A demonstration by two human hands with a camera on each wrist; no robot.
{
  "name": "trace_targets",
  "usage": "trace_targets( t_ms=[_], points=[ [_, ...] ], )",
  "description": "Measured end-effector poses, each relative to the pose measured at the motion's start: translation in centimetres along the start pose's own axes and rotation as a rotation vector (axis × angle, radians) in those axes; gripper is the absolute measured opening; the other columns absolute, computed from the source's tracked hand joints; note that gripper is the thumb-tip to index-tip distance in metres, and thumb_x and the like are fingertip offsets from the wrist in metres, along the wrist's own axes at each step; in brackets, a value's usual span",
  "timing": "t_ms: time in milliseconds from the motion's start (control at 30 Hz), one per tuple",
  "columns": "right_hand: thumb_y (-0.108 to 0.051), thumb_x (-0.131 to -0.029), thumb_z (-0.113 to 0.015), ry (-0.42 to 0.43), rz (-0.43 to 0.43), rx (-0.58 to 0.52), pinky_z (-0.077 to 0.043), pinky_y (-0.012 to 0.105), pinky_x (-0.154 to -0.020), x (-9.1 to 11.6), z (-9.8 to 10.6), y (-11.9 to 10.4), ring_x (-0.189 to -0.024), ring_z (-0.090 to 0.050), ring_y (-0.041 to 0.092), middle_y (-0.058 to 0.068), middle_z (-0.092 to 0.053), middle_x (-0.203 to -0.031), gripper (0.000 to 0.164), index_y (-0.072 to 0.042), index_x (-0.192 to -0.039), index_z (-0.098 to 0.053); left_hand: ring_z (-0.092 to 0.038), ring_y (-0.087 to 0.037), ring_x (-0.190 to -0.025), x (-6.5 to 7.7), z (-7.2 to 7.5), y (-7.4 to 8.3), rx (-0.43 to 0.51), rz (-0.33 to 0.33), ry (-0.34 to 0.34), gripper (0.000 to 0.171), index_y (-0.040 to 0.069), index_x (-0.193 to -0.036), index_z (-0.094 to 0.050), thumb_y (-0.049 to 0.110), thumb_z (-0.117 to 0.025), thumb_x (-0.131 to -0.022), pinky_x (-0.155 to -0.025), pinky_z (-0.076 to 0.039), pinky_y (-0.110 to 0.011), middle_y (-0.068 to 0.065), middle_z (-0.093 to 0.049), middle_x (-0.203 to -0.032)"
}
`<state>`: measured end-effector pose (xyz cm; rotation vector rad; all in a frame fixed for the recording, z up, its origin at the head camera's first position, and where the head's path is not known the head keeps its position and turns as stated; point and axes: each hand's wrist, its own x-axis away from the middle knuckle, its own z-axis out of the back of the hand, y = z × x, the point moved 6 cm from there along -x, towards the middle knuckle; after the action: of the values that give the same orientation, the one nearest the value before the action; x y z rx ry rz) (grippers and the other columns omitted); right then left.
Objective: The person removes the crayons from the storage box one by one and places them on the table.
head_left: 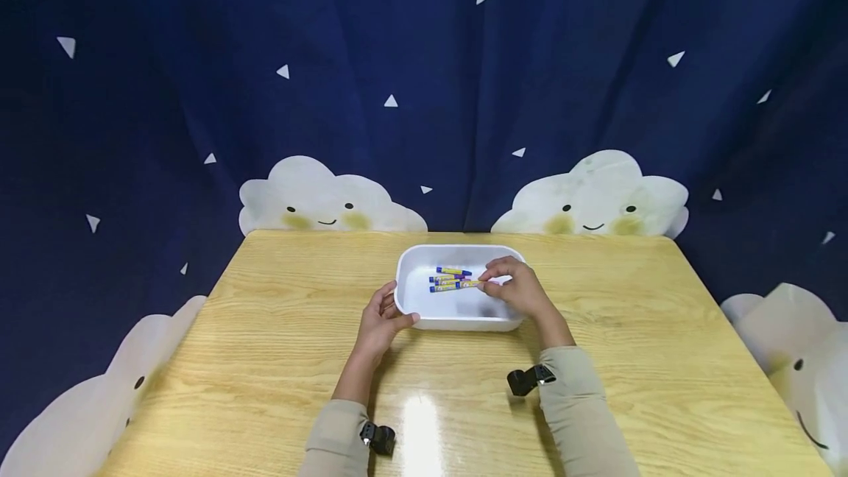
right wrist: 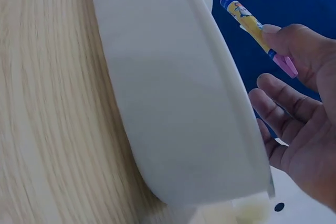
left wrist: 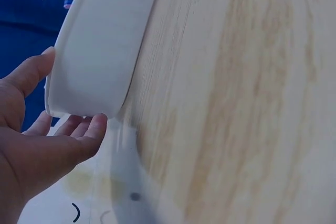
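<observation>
A white plastic tray [head_left: 467, 323] with rounded corners stands on the table. My left hand [head_left: 380, 327] grips its near left corner, thumb at the rim and fingers against the outer end wall. Above the tray's right part, my right hand [head_left: 522, 290] pinches a crayon [right wrist: 252, 24] between thumb and fingers. This crayon has a yellow and blue wrapper and a pink tip, plain in the right wrist view. Several more crayons [head_left: 453, 271] in similar wrappers lie close together in the middle of the tray.
The light wooden table [head_left: 278, 359] extends on both sides of the tray. Behind it hangs a dark blue curtain [head_left: 331, 57] with white triangles. Smiling cloud shapes [head_left: 324, 197] line the table's back edge. A small black camera sits on each wrist.
</observation>
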<state>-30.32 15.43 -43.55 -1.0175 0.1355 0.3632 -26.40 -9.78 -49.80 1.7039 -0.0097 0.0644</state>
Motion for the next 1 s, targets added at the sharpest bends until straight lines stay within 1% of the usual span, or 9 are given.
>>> trace_targets(
  t_ms=[167,233,367,533,633,700,767,867,1000],
  points=[
    [-0.007,-0.076,-0.075,-0.006,-0.015,0.019,-0.05,0.044,-0.076,0.1,1.2,0.1,-0.106,-0.051,0.031,0.016,-0.058,-0.109,0.008,-0.003,-0.083,-0.072,-0.047,-0.039,-0.117,-0.1,0.0,-0.1,-0.011,0.009,-0.012,0.078,0.0,-0.139,-0.037,-0.011,-0.073,-0.071,-0.085,-0.049,-0.028,-0.027,-0.045,-0.128],
    [-0.008,-0.077,-0.075,-0.003,-0.034,0.007,-0.049,0.047,-0.078,0.1,1.8,0.3,-0.108,-0.05,0.031,0.016,-0.058,-0.111,0.009,-0.003,-0.084,-0.072,-0.047,-0.038,-0.117,-0.1,0.0,0.0,-0.022,0.011,-0.014,0.078,0.0,-0.139,-0.036,-0.01,-0.073,-0.071,-0.085,-0.049,-0.029,-0.026,-0.045,-0.128],
    [-0.009,-0.079,-0.073,0.012,-0.065,-0.023,-0.047,0.046,-0.081,0.4,3.0,0.8,-0.11,-0.049,0.03,0.017,-0.057,-0.113,0.011,-0.001,-0.087,-0.072,-0.047,-0.038,-0.117,0.0,0.0,0.2,-0.039,0.013,-0.013,0.078,0.001,-0.14,-0.036,-0.009,-0.073,-0.072,-0.086,-0.049,-0.03,-0.026,-0.045,-0.129],
    [-0.006,-0.081,-0.07,0.023,-0.096,-0.029,-0.047,0.041,-0.079,0.9,4.4,1.6,-0.111,-0.047,0.033,0.02,-0.056,-0.114,0.013,0.004,-0.09,-0.071,-0.048,-0.037,-0.116,0.0,0.0,0.0,-0.048,0.023,-0.01,0.078,0.001,-0.139,-0.036,-0.009,-0.073,-0.072,-0.086,-0.049,-0.03,-0.025,-0.045,-0.128],
    [-0.006,-0.083,-0.069,0.03,-0.127,-0.046,-0.047,0.042,-0.079,1.2,5.1,2.4,-0.113,-0.046,0.034,0.022,-0.055,-0.117,0.015,0.006,-0.092,-0.07,-0.048,-0.037,-0.117,0.0,-0.1,0.0,-0.044,0.024,-0.008,0.078,0.002,-0.139,-0.036,-0.01,-0.072,-0.071,-0.086,-0.049,-0.03,-0.025,-0.045,-0.128],
    [-0.005,-0.083,-0.069,0.036,-0.144,-0.061,-0.044,0.046,-0.083,1.3,5.7,2.9,-0.114,-0.044,0.036,0.024,-0.053,-0.118,0.016,0.008,-0.092,-0.069,-0.048,-0.037,-0.116,0.0,-0.1,0.1,-0.045,0.015,-0.008,0.077,0.001,-0.139,-0.036,-0.01,-0.072,-0.072,-0.086,-0.049,-0.03,-0.025,-0.045,-0.127],
    [-0.006,-0.082,-0.07,0.046,-0.155,-0.056,-0.042,0.049,-0.086,1.5,6.2,3.5,-0.114,-0.044,0.036,0.025,-0.053,-0.118,0.018,0.009,-0.094,-0.069,-0.049,-0.036,-0.116,0.0,-0.1,0.1,-0.046,0.016,-0.007,0.077,0.002,-0.139,-0.037,-0.01,-0.072,-0.072,-0.085,-0.05,-0.03,-0.024,-0.046,-0.127],
    [-0.008,-0.082,-0.071,0.053,-0.166,-0.027,-0.041,0.048,-0.09,1.8,7.1,4.0,-0.113,-0.045,0.035,0.024,-0.054,-0.117,0.021,0.008,-0.094,-0.069,-0.049,-0.035,-0.115,0.1,-0.1,0.1,-0.051,0.012,-0.009,0.077,0.002,-0.139,-0.037,-0.01,-0.072,-0.072,-0.085,-0.05,-0.03,-0.024,-0.046,-0.126],
    [-0.013,-0.082,-0.072,0.059,-0.174,-0.005,-0.043,0.046,-0.088,2.3,8.2,4.5,-0.112,-0.047,0.033,0.021,-0.056,-0.116,0.023,0.005,-0.095,-0.069,-0.05,-0.034,-0.115,0.1,-0.1,0.0,-0.052,0.014,-0.012,0.077,0.003,-0.139,-0.037,-0.009,-0.072,-0.072,-0.085,-0.05,-0.031,-0.023,-0.046,-0.126]
  ],
)
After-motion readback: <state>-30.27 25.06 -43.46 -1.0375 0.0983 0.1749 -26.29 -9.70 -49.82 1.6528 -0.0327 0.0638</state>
